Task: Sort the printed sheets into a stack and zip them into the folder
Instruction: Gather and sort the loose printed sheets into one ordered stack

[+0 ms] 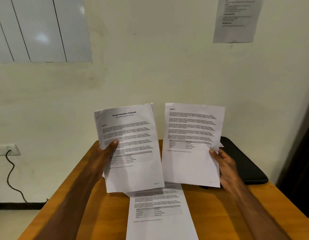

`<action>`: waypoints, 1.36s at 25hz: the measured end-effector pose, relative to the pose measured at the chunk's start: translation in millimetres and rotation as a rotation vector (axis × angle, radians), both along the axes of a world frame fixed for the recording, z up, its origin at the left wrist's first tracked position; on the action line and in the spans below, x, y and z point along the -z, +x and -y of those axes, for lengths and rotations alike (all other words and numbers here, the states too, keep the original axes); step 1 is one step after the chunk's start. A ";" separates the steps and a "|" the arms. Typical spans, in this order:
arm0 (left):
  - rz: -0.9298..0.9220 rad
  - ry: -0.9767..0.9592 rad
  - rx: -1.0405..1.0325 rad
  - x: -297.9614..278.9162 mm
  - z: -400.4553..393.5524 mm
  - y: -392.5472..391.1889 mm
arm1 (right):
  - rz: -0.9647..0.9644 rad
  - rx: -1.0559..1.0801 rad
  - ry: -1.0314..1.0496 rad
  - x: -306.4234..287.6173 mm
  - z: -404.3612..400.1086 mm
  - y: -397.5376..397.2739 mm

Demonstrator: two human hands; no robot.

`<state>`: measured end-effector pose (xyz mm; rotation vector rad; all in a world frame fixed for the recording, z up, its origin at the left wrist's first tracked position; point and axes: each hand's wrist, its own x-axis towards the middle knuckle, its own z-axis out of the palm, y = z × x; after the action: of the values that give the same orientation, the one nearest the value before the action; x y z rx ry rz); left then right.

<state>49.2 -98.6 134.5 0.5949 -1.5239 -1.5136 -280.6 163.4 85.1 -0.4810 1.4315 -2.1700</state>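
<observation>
My left hand point(105, 153) holds up a small stack of printed sheets point(133, 153), thumb on the front; the top page is headed "Sample Education Transcript". My right hand point(224, 165) pinches a single printed sheet point(191, 161) headed "Section 7" by its right edge, held up beside the stack. Another printed sheet point(160, 215) lies flat on the wooden table point(101, 213) below them. The black zip folder point(243, 160) lies at the table's far right, partly hidden behind the right-hand sheet and hand.
The table stands against a cream wall. A wall socket point(6, 149) with a black cable point(11, 175) is at the left. A whiteboard point(41, 28) and a taped notice point(237, 18) hang on the wall above.
</observation>
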 end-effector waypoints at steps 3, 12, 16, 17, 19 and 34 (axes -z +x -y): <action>0.014 -0.014 0.046 3.1 -5.8 -10.1 | 0.000 -0.054 0.020 0.8 10.8 17.2; 0.053 0.012 -0.033 17.6 -24.8 -38.7 | 0.099 -0.244 0.007 5.1 45.0 67.1; 0.039 0.049 -0.056 18.3 -31.9 -42.9 | 0.069 -0.321 0.015 10.6 58.8 87.4; 0.030 0.056 -0.065 18.2 -33.1 -43.7 | 0.067 -0.306 0.018 10.3 62.4 91.4; 0.006 0.062 -0.102 17.4 -35.8 -44.7 | 0.035 -0.236 0.036 7.7 67.8 98.1; -0.035 -0.020 -0.079 21.3 -61.7 -50.2 | -0.253 -0.162 0.025 4.3 81.0 117.5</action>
<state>-1.0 -36.9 113.2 0.6070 -1.4708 -1.4407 -163.1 82.4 80.8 -0.8569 1.4900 -2.0155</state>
